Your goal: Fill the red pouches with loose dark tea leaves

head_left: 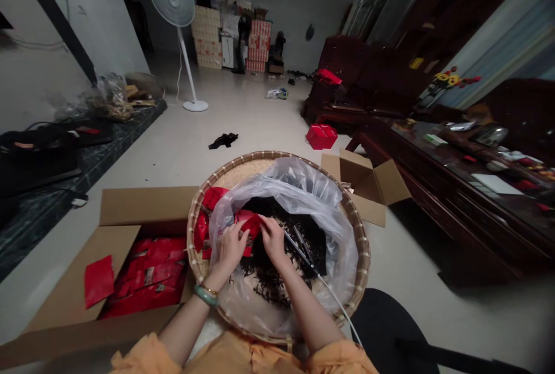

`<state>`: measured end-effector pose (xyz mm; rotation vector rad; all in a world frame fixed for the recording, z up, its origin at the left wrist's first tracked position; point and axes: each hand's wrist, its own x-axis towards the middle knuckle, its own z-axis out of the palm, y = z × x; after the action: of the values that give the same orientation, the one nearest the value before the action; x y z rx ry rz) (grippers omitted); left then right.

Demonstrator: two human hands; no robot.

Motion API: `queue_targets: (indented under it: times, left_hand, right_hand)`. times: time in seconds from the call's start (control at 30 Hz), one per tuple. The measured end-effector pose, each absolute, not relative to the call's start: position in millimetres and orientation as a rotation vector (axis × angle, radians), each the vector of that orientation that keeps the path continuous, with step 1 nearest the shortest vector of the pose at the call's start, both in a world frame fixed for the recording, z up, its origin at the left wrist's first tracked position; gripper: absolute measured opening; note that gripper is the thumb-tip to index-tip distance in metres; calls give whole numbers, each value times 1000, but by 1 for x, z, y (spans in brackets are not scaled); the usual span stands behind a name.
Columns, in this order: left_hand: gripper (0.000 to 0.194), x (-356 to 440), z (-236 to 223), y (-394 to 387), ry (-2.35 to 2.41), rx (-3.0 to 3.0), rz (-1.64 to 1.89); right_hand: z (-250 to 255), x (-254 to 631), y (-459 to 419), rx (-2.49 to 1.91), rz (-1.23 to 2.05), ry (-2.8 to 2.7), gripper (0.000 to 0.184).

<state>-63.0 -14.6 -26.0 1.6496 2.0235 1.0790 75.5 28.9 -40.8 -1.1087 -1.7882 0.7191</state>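
Observation:
Both of my hands pinch a small red packet (251, 225) above the plastic-lined basket. My left hand (231, 245), with a jade bangle (206, 295) at its wrist, grips the packet's left side. Fingers of my right hand (274, 239) close on its right edge. Beneath them a clear plastic bag (342, 235) lies spread open in a round woven basket (364, 247), holding dark, dry shreds (269, 287). A metal tool (299, 247) with a white cord (340, 304) rests on the shreds. More red packets (202, 229) lie along the basket's left side.
A cardboard box (65, 299) full of red packets stands at the left. Another open box (373, 189) sits right of the basket, near a dark wooden table (416, 189). A black stool (385, 333) is at lower right. A white fan (186, 67) stands farther back.

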Motion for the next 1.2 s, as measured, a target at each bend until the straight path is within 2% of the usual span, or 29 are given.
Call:
queue_targets:
  times: [0.17, 0.4, 0.5, 0.63, 0.8, 0.9, 1.0, 1.07, 1.2]
  left_hand:
    - [24, -64, -22, -14, 1987, 1709, 1101]
    - [25, -43, -26, -4, 1682, 1267, 1228]
    - [24, -37, -27, -5, 1658, 1238, 1191]
    - [24, -35, -27, -12, 1676, 1527, 1111]
    - [23, -38, -24, -11, 1619, 1542, 1075]
    - [33, -40, -23, -7, 1444, 1311, 1063]
    - [40, -42, -22, -6, 1270, 1153, 1070]
    - [40, -43, -20, -6, 1258, 1155, 1069]
    - [35, -44, -17, -7, 1324, 1275, 969]
  right_hand:
    - [-35, 77, 28, -1098, 709, -1738, 38]
    - [-34, 92, 18, -1081, 355, -1925, 42]
    - [-30, 100, 14, -1129, 271, -1938, 34]
    - [-20, 111, 12, -1298, 284, -1823, 13]
    - [-12, 127, 10, -1240, 557, -1768, 14]
    - [-9, 132, 7, -1266, 757, -1601, 16]
    - [-5, 135, 5, -1168, 1151, -1461, 17]
    - [-4, 135, 2, -1085, 1420, -1412, 25]
    - [-9, 134, -5, -1065, 1743, -1409, 36]
